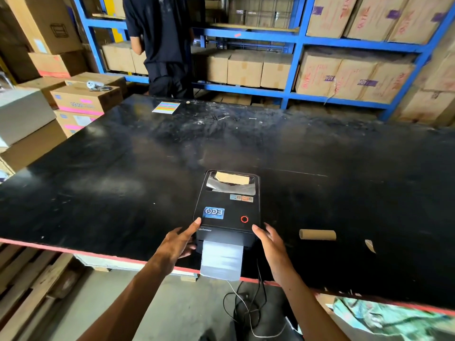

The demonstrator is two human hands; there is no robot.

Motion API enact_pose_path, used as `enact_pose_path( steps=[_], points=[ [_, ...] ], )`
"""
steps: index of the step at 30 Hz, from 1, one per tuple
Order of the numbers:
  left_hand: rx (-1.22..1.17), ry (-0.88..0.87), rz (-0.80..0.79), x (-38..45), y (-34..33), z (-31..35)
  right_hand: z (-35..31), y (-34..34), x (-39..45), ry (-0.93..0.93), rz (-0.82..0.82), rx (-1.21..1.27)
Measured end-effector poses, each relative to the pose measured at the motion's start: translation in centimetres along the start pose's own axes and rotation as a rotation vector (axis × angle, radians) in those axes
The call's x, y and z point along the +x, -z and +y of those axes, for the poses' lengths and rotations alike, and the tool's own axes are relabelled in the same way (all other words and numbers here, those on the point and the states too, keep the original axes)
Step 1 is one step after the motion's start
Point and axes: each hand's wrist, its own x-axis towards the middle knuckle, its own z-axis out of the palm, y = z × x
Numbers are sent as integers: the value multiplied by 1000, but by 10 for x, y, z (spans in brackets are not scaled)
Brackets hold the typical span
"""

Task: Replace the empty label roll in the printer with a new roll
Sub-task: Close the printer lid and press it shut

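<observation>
Hands, left (177, 242) and right (268, 242), spread open, flank a boxy black plastic printer (227, 207) feeding white labels (221, 262); cardboard tube (317, 234) lies right of the right hand.

Blue shelving (298, 38) stacked with cartons (246, 70); black table (123, 156); floor probably concrete.

A wide black table (123, 168), scuffed and dusty, has a red strip along its near edge. A black label printer (227, 207) sits near that edge, a strip of white labels (221, 260) hanging over it. A bare cardboard core (317, 234) lies to its right. A striped coloured sheet (166, 107) rests far left.
</observation>
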Motion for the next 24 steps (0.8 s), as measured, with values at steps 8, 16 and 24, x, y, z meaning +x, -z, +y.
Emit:
enact_pose_path(
  steps=[8, 16, 24],
  points=[
    [-6, 24, -15, 5, 1, -3, 18, -13, 2, -47, 34, 87],
    [-28, 31, -62, 10, 2, -10, 24, -12, 6, -45, 27, 107],
    [-28, 24, -57, 11, 1, -11, 30, -14, 9, -38, 36, 127]
  ],
)
